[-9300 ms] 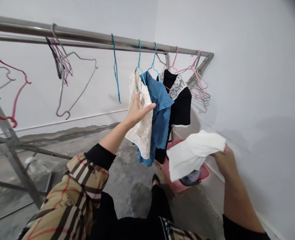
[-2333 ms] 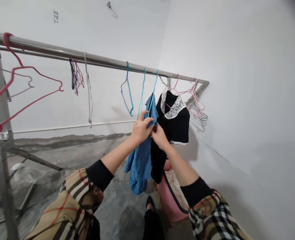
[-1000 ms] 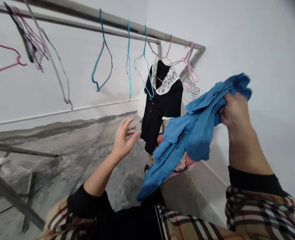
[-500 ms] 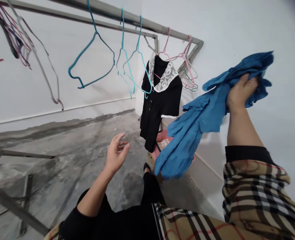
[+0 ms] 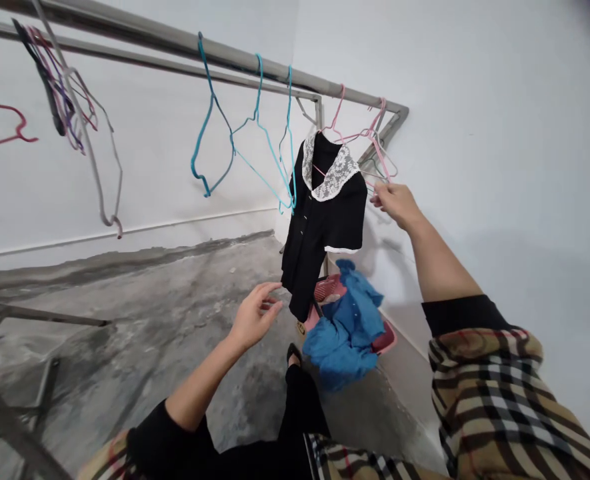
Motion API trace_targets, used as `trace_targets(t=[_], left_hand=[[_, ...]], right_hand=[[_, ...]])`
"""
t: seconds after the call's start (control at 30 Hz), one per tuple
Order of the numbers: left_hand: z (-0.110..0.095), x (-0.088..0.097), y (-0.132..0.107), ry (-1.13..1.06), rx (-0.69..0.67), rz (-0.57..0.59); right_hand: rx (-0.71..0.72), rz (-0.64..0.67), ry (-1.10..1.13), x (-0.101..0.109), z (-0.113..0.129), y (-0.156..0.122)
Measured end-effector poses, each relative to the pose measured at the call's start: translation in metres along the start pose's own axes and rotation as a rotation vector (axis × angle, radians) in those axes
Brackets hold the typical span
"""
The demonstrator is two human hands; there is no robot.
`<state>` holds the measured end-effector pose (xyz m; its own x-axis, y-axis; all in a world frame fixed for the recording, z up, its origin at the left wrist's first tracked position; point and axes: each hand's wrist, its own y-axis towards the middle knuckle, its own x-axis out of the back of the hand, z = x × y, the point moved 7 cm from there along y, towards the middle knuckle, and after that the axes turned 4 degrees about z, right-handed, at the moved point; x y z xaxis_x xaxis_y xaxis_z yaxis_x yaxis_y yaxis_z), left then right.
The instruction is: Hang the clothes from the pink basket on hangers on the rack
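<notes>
A black blouse [image 5: 309, 233] with a white lace collar and white-edged sleeve hangs on a pink hanger [image 5: 335, 120]. My right hand [image 5: 397, 202] is just to the right of its sleeve, near the lower ends of the other pink hangers; it is open, fingers loosely bent, with no cloth in it. Low down, my left hand [image 5: 257, 317] is open with its fingers half curled. Its fingertips come close to the blouse's hem; I cannot tell whether they touch. A crumpled blue garment [image 5: 347, 333] lies over the pink basket [image 5: 385, 339], draping over its near side.
A metal rail [image 5: 149, 33] runs across the top, carrying several blue hangers [image 5: 262, 127], a grey hanger [image 5: 91, 153] and a bunch of dark and purple ones. Metal legs [image 5: 19, 420] stand at lower left. A white wall [image 5: 515, 133] borders the right side.
My right hand has let go of the blue garment, which has dropped onto the basket, and has moved left toward the blouse. My left hand has shifted right, toward the blouse's hem.
</notes>
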<state>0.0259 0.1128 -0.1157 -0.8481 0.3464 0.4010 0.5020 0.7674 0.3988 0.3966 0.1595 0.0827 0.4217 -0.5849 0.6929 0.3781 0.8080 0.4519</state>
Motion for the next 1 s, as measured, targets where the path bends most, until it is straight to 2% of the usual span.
trace_targets(t=[0.1,0.17,0.3,0.4,0.5,0.6,0.77,0.9,1.0], left_hand=[[-0.019,-0.015,0.035,0.066,-0.073,0.115],[-0.034,-0.023,0.064,0.125,-0.141,0.142],[-0.067,-0.038,0.132,0.147,-0.281,0.108],[-0.083,-0.044,0.187,0.091,-0.325,0.018],[-0.091,-0.044,0.237,-0.01,-0.295,-0.12],[-0.089,-0.045,0.277,-0.156,-0.198,-0.18],[-0.083,-0.05,0.312,-0.297,-0.114,-0.201],[-0.082,-0.049,0.315,-0.352,-0.118,-0.143],[-0.096,-0.045,0.309,-0.399,-0.148,-0.058]], right_hand=[[0.167,-0.001,-0.025,-0.019,0.051,0.005],[0.19,-0.042,-0.085,-0.028,0.067,0.004],[0.18,-0.091,-0.122,-0.038,0.065,-0.002],[0.221,-0.098,-0.094,-0.037,0.062,-0.007],[0.247,-0.087,-0.053,-0.034,0.062,-0.01],[0.275,-0.061,-0.029,-0.036,0.066,-0.014],[0.321,-0.064,-0.011,-0.042,0.063,-0.02],[0.28,-0.061,-0.072,-0.05,0.056,-0.024],[0.246,-0.039,-0.133,-0.056,0.059,-0.027]])
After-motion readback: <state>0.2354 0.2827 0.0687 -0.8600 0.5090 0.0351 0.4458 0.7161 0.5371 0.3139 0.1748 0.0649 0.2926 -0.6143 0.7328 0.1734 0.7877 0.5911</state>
